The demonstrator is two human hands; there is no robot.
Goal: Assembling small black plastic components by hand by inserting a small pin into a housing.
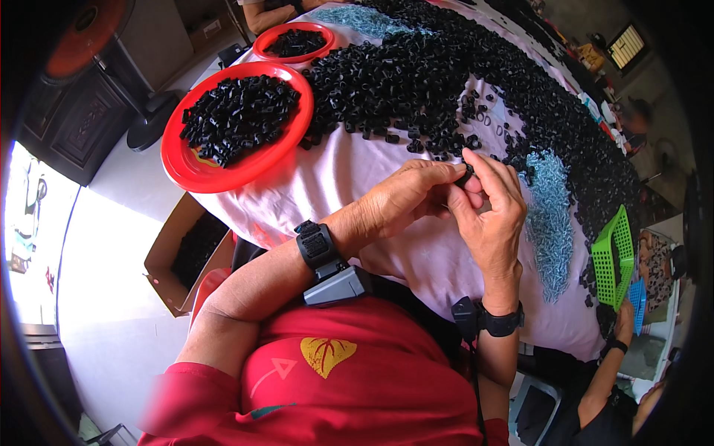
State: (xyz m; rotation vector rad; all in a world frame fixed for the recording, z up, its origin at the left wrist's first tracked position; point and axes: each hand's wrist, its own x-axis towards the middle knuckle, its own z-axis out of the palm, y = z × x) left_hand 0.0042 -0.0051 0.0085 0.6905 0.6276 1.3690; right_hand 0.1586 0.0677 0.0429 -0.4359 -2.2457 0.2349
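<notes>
Both hands meet over the near side of the cloth-covered table. My left hand (pixel 416 192) is closed, thumb pressed against a small black plastic piece (pixel 465 175). On the other side of that piece, the fingers of my right hand (pixel 491 212) pinch it too; its finer shape is partly hidden by the fingertips. Just beyond the hands spreads a large heap of similar black pieces (pixel 401 82). Close to my right hand lies a pile of small, shiny blue-silver parts (pixel 549 230), too fine to make out singly.
Left of the heap stand a large red plate (pixel 178 167) and a smaller red plate (pixel 328 46), both holding black pieces. A cardboard box (pixel 160 256) sits below the table. Another person's hand (pixel 625 321) is near a green basket (pixel 606 271) at right. More blue-silver parts (pixel 364 20) lie far off.
</notes>
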